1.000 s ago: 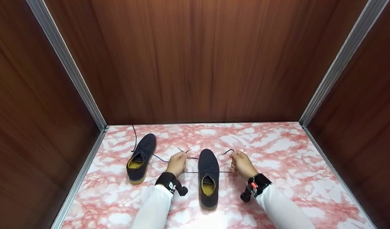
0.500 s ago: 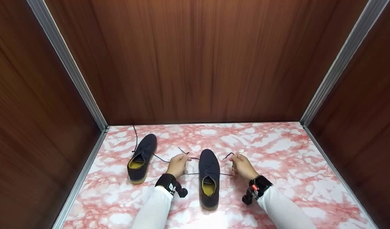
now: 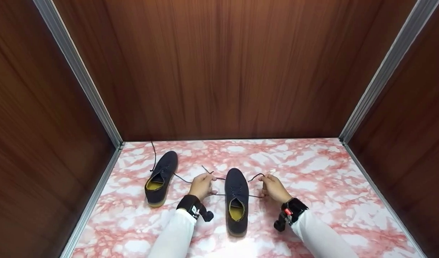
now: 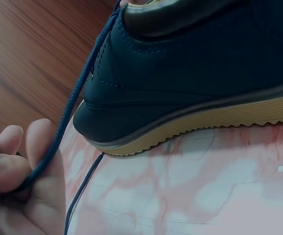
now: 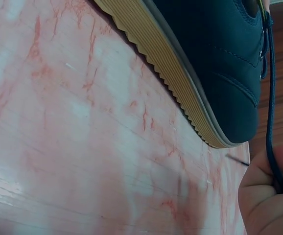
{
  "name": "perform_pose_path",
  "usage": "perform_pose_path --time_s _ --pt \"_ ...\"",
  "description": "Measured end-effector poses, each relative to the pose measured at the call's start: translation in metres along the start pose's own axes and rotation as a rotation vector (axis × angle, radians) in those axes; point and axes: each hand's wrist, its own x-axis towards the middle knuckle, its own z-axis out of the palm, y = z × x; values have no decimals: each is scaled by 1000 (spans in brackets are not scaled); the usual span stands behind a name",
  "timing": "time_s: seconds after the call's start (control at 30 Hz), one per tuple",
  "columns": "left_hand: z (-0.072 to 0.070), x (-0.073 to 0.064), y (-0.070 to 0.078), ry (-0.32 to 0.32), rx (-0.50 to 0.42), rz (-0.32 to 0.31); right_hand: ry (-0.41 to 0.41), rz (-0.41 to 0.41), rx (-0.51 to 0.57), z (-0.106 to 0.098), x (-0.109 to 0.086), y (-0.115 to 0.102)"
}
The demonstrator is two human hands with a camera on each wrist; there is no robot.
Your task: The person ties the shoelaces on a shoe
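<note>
A dark navy shoe [image 3: 236,179] with a yellow insole stands upright on the marbled surface between my hands, toe pointing away. My left hand [image 3: 201,186] grips one shoelace [image 4: 75,95] with curled fingers, left of the shoe. On the opposite side my right hand [image 3: 275,189] holds the other shoelace [image 5: 271,93] between thumb and curled fingers. Both laces run nearly level from the shoe's eyelets out to the hands, and their loose ends stick out beyond the fingers. In both wrist views, the ridged tan sole rests on the surface.
A second navy shoe [image 3: 162,177] stands to the left, its laces spread out loose. One of them reaches toward my left hand. Brown wood-grain panels [image 3: 219,71] with grey metal corner strips [image 3: 79,77] enclose the pink-and-white marbled surface [image 3: 305,161] at the back and sides.
My right hand has shifted slightly toward me, and the lace it holds now slants a little instead of running straight. The left hand keeps its grip almost unmoved. The shoes stay put.
</note>
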Motion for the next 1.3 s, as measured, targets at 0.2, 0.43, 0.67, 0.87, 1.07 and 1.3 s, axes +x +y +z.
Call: perform_pose_path --time_s 0.2,0.43,0.67,0.87,1.07,1.3 --pt "0 1 1 -18 4 -40 -54 4 79 1 -2 -2" --pt "-2 -5 2 -101 116 -61 -75 -60 -4 -5 -2 -2" --pt "-5 -14 2 -190 222 -51 -65 -40 -99 -10 -3 -3" --pt "-10 -18 3 -195 307 -67 -125 -52 -156 -13 -5 -7" --pt "-10 -19 4 -182 345 -65 -49 -60 -191 -15 -5 -10" --pt "-9 -19 3 -131 431 -46 54 -79 -248 -18 -2 -12"
